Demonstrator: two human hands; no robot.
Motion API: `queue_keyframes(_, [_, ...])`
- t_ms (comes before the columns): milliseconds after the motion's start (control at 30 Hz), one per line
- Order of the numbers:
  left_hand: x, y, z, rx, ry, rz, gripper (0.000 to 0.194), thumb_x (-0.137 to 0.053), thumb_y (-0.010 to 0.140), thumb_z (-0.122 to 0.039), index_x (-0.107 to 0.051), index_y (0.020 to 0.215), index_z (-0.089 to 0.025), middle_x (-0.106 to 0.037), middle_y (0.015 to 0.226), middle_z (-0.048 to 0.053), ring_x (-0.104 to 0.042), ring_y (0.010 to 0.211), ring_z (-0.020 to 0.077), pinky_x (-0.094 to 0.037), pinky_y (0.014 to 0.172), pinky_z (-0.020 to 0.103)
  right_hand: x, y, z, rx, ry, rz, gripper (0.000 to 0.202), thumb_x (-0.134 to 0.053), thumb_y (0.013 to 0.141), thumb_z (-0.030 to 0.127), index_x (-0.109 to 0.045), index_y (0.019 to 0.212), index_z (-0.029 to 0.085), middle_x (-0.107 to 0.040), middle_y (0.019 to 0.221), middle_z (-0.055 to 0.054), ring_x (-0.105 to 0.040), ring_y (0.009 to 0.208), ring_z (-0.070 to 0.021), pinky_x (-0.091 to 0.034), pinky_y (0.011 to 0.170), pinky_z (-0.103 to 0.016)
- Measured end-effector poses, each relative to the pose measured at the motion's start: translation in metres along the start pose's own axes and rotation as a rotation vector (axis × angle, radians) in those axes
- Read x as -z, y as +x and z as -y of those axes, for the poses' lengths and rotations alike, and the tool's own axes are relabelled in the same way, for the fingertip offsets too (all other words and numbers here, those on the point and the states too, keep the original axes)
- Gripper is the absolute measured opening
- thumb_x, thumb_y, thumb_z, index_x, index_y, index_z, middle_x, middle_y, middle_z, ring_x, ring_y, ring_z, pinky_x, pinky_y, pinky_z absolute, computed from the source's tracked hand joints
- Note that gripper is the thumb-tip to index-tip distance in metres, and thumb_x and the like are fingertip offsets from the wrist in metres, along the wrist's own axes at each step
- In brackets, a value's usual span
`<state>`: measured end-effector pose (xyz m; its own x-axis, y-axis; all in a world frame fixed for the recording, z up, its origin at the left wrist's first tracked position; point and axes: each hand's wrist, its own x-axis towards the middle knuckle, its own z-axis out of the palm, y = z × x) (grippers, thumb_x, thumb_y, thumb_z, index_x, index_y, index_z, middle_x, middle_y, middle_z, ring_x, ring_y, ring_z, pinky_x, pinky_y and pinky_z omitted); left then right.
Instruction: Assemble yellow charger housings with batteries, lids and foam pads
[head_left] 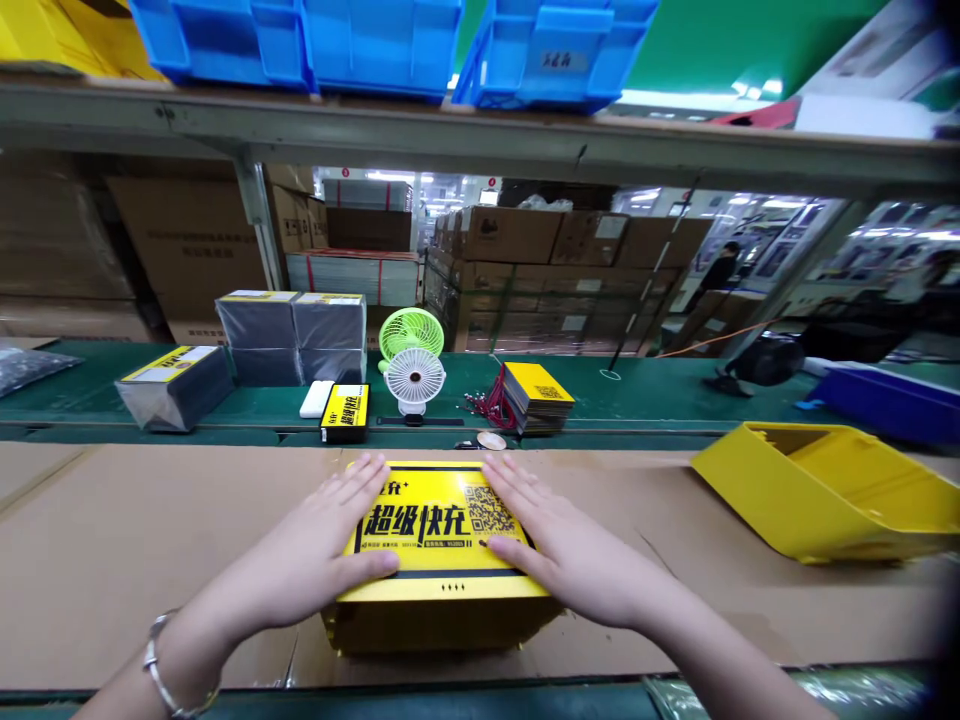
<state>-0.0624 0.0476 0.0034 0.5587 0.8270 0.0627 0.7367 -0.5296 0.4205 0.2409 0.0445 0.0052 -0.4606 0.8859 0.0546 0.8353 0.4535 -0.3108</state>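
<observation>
The yellow box (pixel 446 557) is sitting on flat brown cardboard (pixel 187 560), right under 2 bare hands. Its bright top is showing big black writing (pixel 414 520) and a square code (pixel 489 508). The left hand (pixel 322 540) is lying flat on the left side of the top, and the right hand (pixel 562 530) is lying flat on the right side. On each hand, the 4 long fingers are lying close together and pointing to the far edge, while the thumb is sticking out by itself and resting on the top. A silver bracelet (pixel 152 662) is hanging on the left wrist.

Over to the right, I am seeing a big yellow bin (pixel 787 500) sitting on the cardboard, well apart from the hands. Behind the box, on a green table (pixel 645 395), a white fan (pixel 415 378) is standing in front of a green fan (pixel 411 328). To the right, red wires (pixel 501 408) are lying beside a pile of cards (pixel 538 385). To the left, gray boxes (pixel 292 340) are standing together. Up high, 3 blue bins (pixel 382 45) are sitting on a shelf (pixel 420 130).
</observation>
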Motion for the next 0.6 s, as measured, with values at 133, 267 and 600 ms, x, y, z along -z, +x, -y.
queue_keyframes(133, [-0.005,0.0,-0.004,0.027,0.009,-0.043,0.073,-0.039,0.081,-0.058,-0.011,0.141,-0.028,-0.007,0.15,0.002,-0.007,0.137,0.0254,-0.015,0.111,0.045,-0.005,-0.001,-0.008,-0.086,-0.022,-0.089,0.076,-0.042,0.083,0.057,-0.011,0.142,0.021,-0.008,0.148,-0.004,-0.01,0.135,-0.0283,-0.017,0.111,-0.047])
queue_keyframes(267, [-0.018,0.023,-0.031,-0.045,0.074,-0.048,0.077,-0.038,0.079,-0.063,-0.015,0.141,-0.024,-0.014,0.149,0.006,-0.007,0.136,0.0272,-0.009,0.11,0.05,-0.014,0.013,0.03,0.057,-0.072,-0.041,0.066,-0.035,0.088,0.051,-0.016,0.142,0.018,-0.007,0.148,-0.005,-0.008,0.136,-0.026,-0.015,0.112,-0.046])
queue_keyframes(600, [-0.007,0.01,-0.011,-0.004,-0.08,-0.024,0.074,-0.045,0.078,-0.059,-0.016,0.14,-0.03,-0.012,0.149,0.002,-0.009,0.137,0.0244,-0.009,0.111,0.049,-0.004,-0.004,0.014,0.001,0.085,-0.009,0.07,-0.045,0.082,0.054,-0.017,0.141,0.027,-0.012,0.148,0.0,-0.01,0.136,-0.0251,-0.014,0.111,-0.046])
